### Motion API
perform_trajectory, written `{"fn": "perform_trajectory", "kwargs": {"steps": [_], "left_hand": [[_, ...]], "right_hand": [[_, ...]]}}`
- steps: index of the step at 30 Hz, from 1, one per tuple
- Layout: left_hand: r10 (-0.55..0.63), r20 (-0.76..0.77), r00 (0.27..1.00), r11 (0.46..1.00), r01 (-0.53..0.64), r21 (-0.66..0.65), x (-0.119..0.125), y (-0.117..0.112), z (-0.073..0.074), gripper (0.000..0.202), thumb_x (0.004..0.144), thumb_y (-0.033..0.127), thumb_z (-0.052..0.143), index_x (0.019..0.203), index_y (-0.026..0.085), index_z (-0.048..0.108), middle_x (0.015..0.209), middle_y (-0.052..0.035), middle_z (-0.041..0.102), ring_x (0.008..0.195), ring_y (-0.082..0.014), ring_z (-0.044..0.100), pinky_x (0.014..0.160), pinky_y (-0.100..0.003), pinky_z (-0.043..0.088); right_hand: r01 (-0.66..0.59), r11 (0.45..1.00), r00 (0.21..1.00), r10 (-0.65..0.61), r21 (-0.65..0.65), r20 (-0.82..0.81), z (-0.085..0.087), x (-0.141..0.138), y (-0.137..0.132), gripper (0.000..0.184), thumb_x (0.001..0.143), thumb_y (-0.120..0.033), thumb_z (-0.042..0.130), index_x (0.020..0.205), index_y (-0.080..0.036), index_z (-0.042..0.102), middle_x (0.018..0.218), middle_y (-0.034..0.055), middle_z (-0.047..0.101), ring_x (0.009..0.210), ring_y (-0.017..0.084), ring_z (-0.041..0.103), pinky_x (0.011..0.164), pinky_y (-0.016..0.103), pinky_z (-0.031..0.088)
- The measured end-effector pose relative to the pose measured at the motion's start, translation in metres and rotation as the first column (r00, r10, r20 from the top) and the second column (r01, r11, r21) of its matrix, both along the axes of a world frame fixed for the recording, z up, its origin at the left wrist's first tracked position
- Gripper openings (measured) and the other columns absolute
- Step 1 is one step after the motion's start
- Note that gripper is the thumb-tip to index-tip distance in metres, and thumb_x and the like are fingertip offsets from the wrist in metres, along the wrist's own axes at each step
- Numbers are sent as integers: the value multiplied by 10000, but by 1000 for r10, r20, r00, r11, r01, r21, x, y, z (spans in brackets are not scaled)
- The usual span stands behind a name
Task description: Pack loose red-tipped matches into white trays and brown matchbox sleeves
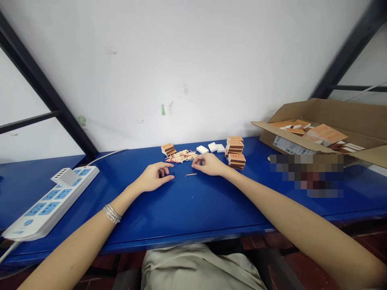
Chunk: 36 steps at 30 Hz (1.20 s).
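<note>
My left hand [155,176] rests on the blue table [193,205], fingers loosely curled, with nothing visible in it. My right hand [208,164] lies just right of it, fingertips bent down in a pinch by the edge of a loose pile of matches [181,156]. One single match [190,175] lies on the table between the two hands. Behind the pile is a small stack of orange matchboxes [168,149]. A taller stack of orange matchboxes [235,152] stands right of my right hand, with white inner trays [211,148] beside it.
A white and blue power strip [51,201] with a cable lies at the left of the table. An open cardboard box [326,133] holding more orange matchboxes sits at the right. A white wall rises behind, with dark metal braces at both sides.
</note>
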<state>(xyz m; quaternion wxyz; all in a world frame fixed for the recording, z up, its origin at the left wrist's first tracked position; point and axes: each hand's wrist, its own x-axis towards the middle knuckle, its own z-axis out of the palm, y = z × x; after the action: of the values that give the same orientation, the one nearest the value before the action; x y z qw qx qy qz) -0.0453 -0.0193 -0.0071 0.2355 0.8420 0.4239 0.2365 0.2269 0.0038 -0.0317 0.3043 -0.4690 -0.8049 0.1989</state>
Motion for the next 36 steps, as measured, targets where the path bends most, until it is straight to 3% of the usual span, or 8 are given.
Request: {"fn": "perform_trajectory", "kwargs": {"steps": [4, 9, 14, 19, 26, 29, 33, 36], "left_hand": [[3, -22, 1000, 1000, -3, 17, 0, 1, -3, 423, 782, 423, 654, 1136, 191, 645, 847, -8, 633, 588, -77, 500, 570, -220, 442], [-6, -58, 998, 997, 10, 71, 10, -4, -3, 343, 796, 384, 644, 1076, 189, 676, 845, -10, 648, 600, -82, 499, 596, -227, 434], [-36, -72, 997, 994, 43, 96, 30, 2, -2, 273, 809, 370, 622, 987, 179, 702, 814, -15, 664, 595, -88, 523, 607, -230, 435], [-94, -146, 985, 995, 98, 22, 49, 23, 0, 229, 782, 357, 644, 923, 185, 696, 685, 18, 645, 534, -81, 490, 561, -217, 400], [-125, -52, 991, 991, 122, -61, 33, 24, -4, 264, 777, 377, 643, 926, 162, 681, 670, 12, 621, 530, -79, 494, 545, -210, 411], [-122, -38, 992, 989, 119, -83, 28, 18, -2, 269, 772, 376, 650, 925, 158, 686, 670, 7, 614, 541, -82, 498, 551, -212, 421], [-134, -60, 989, 990, 130, -61, 29, 17, -2, 258, 779, 367, 639, 931, 164, 684, 657, 17, 594, 529, -77, 486, 543, -208, 412], [-144, -64, 988, 989, 140, -54, 30, 18, -3, 255, 786, 368, 630, 938, 169, 677, 654, 22, 589, 523, -76, 484, 540, -206, 408]], "right_hand": [[136, 986, 991, -135, 100, -14, -7, -4, 13, 121, 788, -232, 591, 846, -160, 668, 688, 1, 623, 596, 106, 507, 602, 229, 374], [94, 967, 980, -132, 238, 150, -8, -12, 17, 116, 821, -177, 525, 812, -173, 641, 796, 38, 619, 706, 132, 538, 669, 240, 383], [131, 963, 964, -180, 236, 197, -5, -12, 15, 124, 834, -167, 498, 804, -164, 618, 856, 65, 611, 740, 144, 546, 677, 244, 388], [94, 978, 967, -135, 188, 216, 0, 0, 8, 86, 798, -134, 539, 780, -145, 622, 814, 64, 609, 736, 147, 545, 700, 248, 399], [90, 986, 967, -121, 144, 223, 7, -3, -2, 104, 818, -257, 612, 848, -165, 649, 851, 53, 587, 726, 145, 542, 698, 259, 402], [95, 984, 948, -136, 151, 287, 8, -11, -5, 96, 841, -220, 564, 800, -163, 629, 895, 73, 574, 733, 150, 536, 700, 272, 399], [66, 986, 982, -91, 151, 166, 11, -13, -10, 65, 834, -170, 540, 829, -152, 602, 875, 62, 601, 740, 140, 535, 702, 261, 402], [84, 996, 996, -83, 42, -6, 14, -10, -12, 123, 824, -176, 546, 911, -148, 628, 795, 19, 615, 618, 104, 490, 630, 244, 390]]}}
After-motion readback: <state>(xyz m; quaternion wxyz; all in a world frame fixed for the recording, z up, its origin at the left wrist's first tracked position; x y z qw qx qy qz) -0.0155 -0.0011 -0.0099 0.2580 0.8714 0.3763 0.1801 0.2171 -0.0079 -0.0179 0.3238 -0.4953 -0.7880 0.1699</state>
